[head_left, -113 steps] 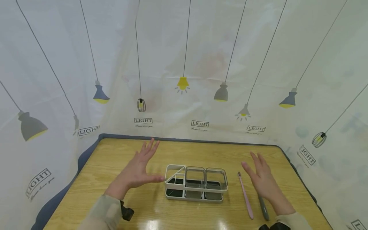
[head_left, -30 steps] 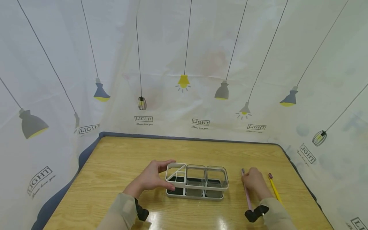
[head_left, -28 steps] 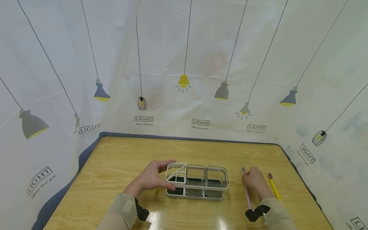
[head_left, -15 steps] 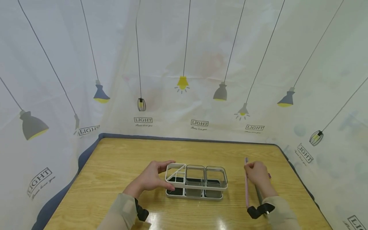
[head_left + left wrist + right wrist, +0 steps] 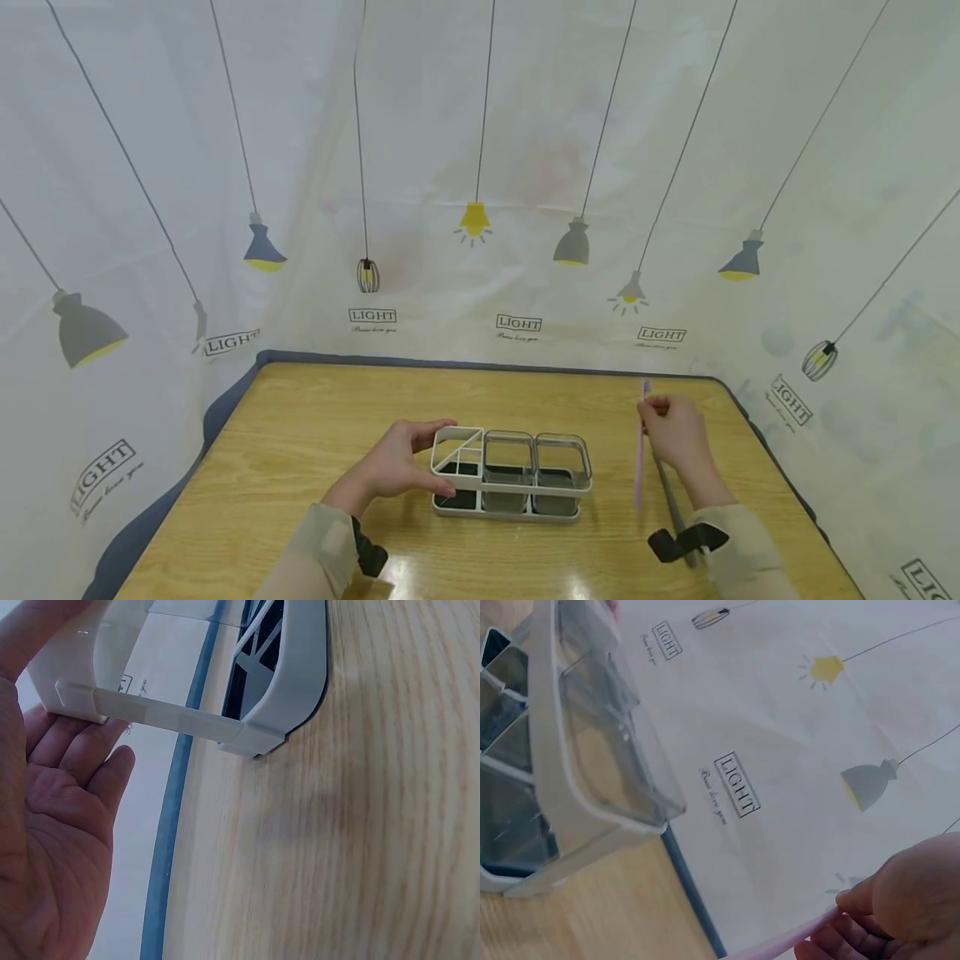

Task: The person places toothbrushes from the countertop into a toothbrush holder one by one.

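Observation:
A white toothbrush holder [image 5: 513,492] stands on the table, with a divided section at its left and two clear cups [image 5: 561,454] to the right. My left hand [image 5: 401,462] grips its left end, thumb in front and fingers behind; the left wrist view shows the fingers [image 5: 82,746] at its upper rim. To the right of the holder, my right hand [image 5: 678,433] pinches a pink toothbrush [image 5: 640,467] near its head, bristle end up and handle hanging roughly upright. In the right wrist view the pink handle [image 5: 787,941] extends from thumb and fingers.
A grey toothbrush [image 5: 667,492] lies on the table [image 5: 315,417] under the right forearm, partly covered. A white sheet printed with lamps [image 5: 420,167] hangs behind the table and at both sides.
My right hand took hold of the pink toothbrush, raised it from the table and moved it away from me. My left hand came onto the holder earlier and has stayed there. The yellow toothbrush is now hidden.

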`<state>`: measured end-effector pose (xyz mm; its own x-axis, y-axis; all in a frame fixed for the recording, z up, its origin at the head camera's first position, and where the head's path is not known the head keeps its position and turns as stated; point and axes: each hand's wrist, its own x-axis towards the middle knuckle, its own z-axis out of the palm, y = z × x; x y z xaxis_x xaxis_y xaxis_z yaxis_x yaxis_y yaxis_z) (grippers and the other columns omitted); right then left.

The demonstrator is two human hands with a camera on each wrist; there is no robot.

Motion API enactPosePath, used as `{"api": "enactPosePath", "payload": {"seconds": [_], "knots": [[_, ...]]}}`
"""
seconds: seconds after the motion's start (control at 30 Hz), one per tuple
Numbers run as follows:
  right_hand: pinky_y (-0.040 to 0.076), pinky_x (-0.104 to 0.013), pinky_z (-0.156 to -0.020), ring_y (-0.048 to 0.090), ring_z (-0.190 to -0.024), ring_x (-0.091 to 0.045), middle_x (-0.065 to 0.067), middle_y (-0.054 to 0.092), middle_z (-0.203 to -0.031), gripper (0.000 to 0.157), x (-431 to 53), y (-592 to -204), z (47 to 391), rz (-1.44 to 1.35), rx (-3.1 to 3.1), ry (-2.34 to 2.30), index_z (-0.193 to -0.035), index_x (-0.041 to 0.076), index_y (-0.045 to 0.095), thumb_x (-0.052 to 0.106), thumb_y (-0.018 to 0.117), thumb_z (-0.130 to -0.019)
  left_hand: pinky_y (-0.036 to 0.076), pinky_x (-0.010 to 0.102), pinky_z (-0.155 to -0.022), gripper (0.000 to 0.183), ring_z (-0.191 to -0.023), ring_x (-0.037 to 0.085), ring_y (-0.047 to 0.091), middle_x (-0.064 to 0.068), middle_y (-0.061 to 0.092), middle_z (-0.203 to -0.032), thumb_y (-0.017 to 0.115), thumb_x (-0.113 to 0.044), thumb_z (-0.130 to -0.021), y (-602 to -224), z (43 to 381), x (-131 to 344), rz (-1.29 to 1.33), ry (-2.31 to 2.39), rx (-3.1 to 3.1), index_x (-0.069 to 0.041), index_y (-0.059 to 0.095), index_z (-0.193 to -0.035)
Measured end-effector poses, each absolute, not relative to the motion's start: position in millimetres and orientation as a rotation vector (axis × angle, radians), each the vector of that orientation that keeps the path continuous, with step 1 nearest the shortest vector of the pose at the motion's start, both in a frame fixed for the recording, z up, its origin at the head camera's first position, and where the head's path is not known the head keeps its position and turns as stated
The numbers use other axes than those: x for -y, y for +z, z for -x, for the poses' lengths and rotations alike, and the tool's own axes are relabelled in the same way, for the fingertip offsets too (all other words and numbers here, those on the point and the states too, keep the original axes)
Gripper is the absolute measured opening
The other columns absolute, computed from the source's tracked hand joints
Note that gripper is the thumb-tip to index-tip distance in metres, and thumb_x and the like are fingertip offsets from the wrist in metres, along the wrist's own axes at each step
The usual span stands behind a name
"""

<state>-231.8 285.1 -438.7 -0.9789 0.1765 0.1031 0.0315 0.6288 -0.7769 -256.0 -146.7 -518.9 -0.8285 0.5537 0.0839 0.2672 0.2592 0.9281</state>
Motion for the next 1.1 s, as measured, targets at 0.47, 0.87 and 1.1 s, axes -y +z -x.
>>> {"api": "enactPosePath", "payload": {"seconds": [0.47, 0.87, 1.1], "knots": [[0.053, -0.019, -0.066, 0.073, -0.087, -0.034, -0.021, 0.070, -0.100, 0.027, -239.2, -384.6, 227.4, 0.021, 2.491, 1.255, -0.116, -0.011, 0.067, 0.015, 0.061, -0.109, 0.045, 0.053, -0.113, 0.095, -0.139, 0.025, 0.056, 0.004, 0.064, -0.146, 0.103, -0.027, -0.070, -519.2, 253.5, 151.2, -0.749, 1.569, -2.301, -0.012, 0.058, -0.153], [0.054, -0.015, -0.069, 0.069, -0.088, -0.033, -0.022, 0.068, -0.101, 0.017, -176.3, -353.0, 226.6, -0.187, 2.288, 1.414, -0.111, -0.010, 0.067, 0.006, 0.064, -0.107, 0.043, 0.054, -0.115, 0.095, -0.140, 0.031, 0.055, 0.007, 0.062, -0.147, 0.103, -0.024, -0.070, -517.9, 253.2, 150.5, -0.751, 1.551, -2.323, -0.010, 0.057, -0.153], [0.057, -0.019, -0.073, 0.069, -0.087, -0.031, -0.021, 0.067, -0.100, 0.012, -142.6, -359.3, 224.7, -0.371, 2.179, 1.531, -0.109, -0.008, 0.067, 0.004, 0.064, -0.106, 0.043, 0.053, -0.114, 0.095, -0.140, 0.028, 0.055, 0.004, 0.063, -0.147, 0.103, -0.026, -0.070, -516.0, 254.8, 147.8, -0.768, 1.540, -2.321, -0.011, 0.058, -0.152]]}}
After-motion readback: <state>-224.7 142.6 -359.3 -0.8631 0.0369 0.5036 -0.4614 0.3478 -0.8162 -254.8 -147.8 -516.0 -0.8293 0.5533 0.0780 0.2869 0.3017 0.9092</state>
